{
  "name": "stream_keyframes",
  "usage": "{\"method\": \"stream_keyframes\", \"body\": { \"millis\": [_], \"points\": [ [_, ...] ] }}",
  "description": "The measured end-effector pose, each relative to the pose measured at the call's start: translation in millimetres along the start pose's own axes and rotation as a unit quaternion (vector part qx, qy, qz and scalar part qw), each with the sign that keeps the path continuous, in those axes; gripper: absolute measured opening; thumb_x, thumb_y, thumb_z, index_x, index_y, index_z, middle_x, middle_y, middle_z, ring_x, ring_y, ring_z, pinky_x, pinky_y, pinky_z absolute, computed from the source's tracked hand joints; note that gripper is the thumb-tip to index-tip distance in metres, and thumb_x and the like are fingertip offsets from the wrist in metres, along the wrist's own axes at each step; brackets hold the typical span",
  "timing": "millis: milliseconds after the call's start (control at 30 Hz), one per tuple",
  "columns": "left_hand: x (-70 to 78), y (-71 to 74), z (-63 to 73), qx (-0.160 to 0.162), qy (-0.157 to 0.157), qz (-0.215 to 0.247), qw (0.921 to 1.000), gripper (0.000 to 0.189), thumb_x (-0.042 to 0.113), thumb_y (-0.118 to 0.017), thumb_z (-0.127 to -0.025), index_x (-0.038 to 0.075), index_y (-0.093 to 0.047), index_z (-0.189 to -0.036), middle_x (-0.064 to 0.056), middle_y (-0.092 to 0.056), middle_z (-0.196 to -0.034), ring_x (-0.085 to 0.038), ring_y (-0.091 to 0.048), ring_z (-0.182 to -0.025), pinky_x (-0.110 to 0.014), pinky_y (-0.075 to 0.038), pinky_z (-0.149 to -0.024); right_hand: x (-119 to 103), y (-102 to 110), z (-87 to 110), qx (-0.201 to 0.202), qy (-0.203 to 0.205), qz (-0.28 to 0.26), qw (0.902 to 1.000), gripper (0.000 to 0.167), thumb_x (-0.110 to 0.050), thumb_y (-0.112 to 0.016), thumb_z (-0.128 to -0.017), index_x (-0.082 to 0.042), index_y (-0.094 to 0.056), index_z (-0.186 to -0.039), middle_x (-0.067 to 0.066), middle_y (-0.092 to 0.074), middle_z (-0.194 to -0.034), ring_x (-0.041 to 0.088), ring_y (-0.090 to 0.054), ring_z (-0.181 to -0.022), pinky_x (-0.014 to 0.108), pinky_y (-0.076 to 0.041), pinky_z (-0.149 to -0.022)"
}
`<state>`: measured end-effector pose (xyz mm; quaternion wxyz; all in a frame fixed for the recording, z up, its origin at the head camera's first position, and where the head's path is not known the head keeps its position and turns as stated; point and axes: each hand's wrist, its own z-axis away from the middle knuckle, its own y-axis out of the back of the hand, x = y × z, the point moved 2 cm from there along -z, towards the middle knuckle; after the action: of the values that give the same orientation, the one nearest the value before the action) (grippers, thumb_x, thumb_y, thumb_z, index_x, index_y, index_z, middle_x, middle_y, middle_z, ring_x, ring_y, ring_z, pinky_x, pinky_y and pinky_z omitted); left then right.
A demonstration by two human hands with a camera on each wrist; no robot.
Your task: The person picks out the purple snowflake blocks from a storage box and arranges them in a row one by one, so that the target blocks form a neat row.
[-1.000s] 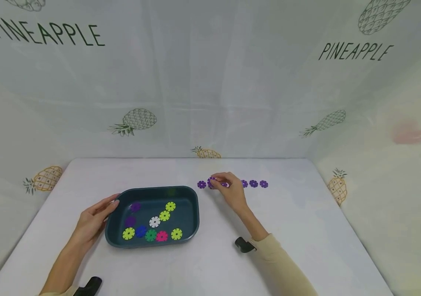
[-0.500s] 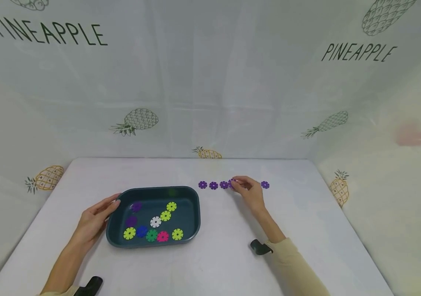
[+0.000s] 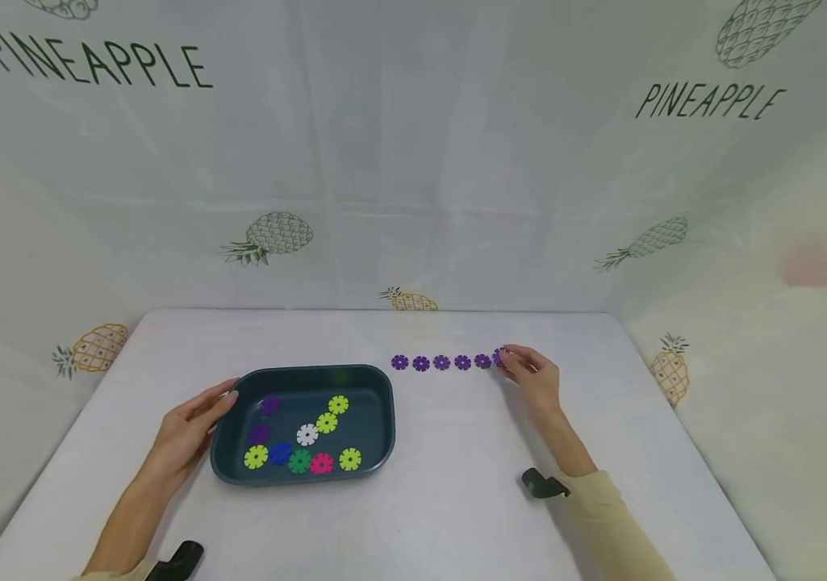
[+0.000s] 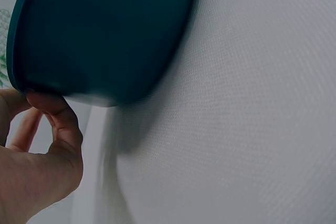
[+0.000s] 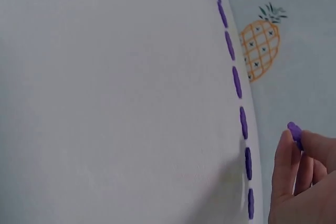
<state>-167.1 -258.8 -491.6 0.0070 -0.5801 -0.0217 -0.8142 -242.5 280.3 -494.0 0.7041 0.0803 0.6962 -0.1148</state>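
My left hand [image 3: 184, 428] grips the rim of a dark teal tray [image 3: 365, 415] at its left corner, thumb on top. In the left wrist view the thumb and fingers pinch the edge of the tray [image 4: 105, 35]. My right hand [image 3: 535, 383] pinches a purple notched disc [image 3: 501, 357] between thumb and fingertips, raised above the table in the right wrist view. Below and left of it, several flat purple discs [image 3: 441, 363] lie in a straight row. Inside the tray are several yellow discs [image 3: 338, 405], two purple, one white [image 3: 307, 435], one blue, one green and one pink.
A white table [image 3: 442, 516] carries everything, its back edge just behind the purple row. Fabric walls [image 3: 413, 161] with printed pineapples rise behind and at both sides. Dark wrist cameras [image 3: 544, 484] sit at both cuffs.
My right hand has moved rightward along the purple row, a purple disc still pinched in its fingers, uncovering more of the row. The left hand and tray have stayed in place.
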Motion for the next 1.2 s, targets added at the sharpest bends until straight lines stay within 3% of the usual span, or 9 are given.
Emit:
{"method": "stream_keyframes", "body": {
  "millis": [267,400,767,1033,1200],
  "points": [
    [-0.6,0.7,-1.2,0.001,-0.001,0.008,1.0,0.049,0.042,-0.072,-0.097,0.03,-0.063,-0.143,0.03,-0.063,-0.114,0.006,-0.056,-0.109,-0.014,-0.049,-0.085,1.2,35.1,-7.7,0.044,-0.076,0.023,0.9959,0.043,-0.015,-0.07,-0.1,0.004,-0.06,-0.137,0.0,-0.066,-0.11,0.009,-0.069,-0.1,0.022,-0.053,-0.092],
    [-0.8,0.9,-1.5,0.001,-0.004,0.0,1.0,0.047,0.043,-0.071,-0.097,0.031,-0.064,-0.142,0.03,-0.063,-0.114,0.005,-0.056,-0.109,-0.014,-0.049,-0.085,3.2,47.1,-10.9,0.062,-0.092,0.032,0.9933,0.045,-0.017,-0.071,-0.099,0.001,-0.06,-0.139,-0.003,-0.067,-0.112,0.009,-0.068,-0.105,0.019,-0.052,-0.092],
    [-0.2,-0.1,-0.8,0.011,0.012,-0.02,0.9997,0.055,0.049,-0.071,-0.095,0.031,-0.06,-0.146,0.031,-0.061,-0.114,0.005,-0.053,-0.111,-0.014,-0.048,-0.085,6.6,63.8,-18.0,0.086,-0.084,0.059,0.991,0.039,-0.014,-0.072,-0.099,0.004,-0.063,-0.133,-0.005,-0.069,-0.098,0.007,-0.07,-0.091,0.019,-0.055,-0.083],
    [-1.5,-0.4,-2.0,0.011,0.007,-0.014,0.9998,0.054,0.047,-0.071,-0.096,0.029,-0.06,-0.146,0.03,-0.063,-0.112,0.005,-0.056,-0.108,-0.015,-0.05,-0.086,3.0,66.7,-21.8,0.082,-0.051,0.184,0.9782,0.033,-0.014,-0.069,-0.1,0.005,-0.066,-0.128,0.018,-0.069,-0.108,0.006,-0.07,-0.074,0.019,-0.057,-0.073],
    [-1.7,0.4,-2.6,0.011,0.006,-0.01,0.9999,0.053,0.046,-0.07,-0.097,0.029,-0.06,-0.146,0.03,-0.063,-0.113,0.005,-0.056,-0.109,-0.014,-0.049,-0.086,-0.3,65.4,-26.9,0.074,-0.04,0.213,0.9735,0.031,-0.008,-0.069,-0.099,0.01,-0.065,-0.125,0.015,-0.07,-0.098,0.004,-0.068,-0.066,0.02,-0.058,-0.067]
  ]
}}
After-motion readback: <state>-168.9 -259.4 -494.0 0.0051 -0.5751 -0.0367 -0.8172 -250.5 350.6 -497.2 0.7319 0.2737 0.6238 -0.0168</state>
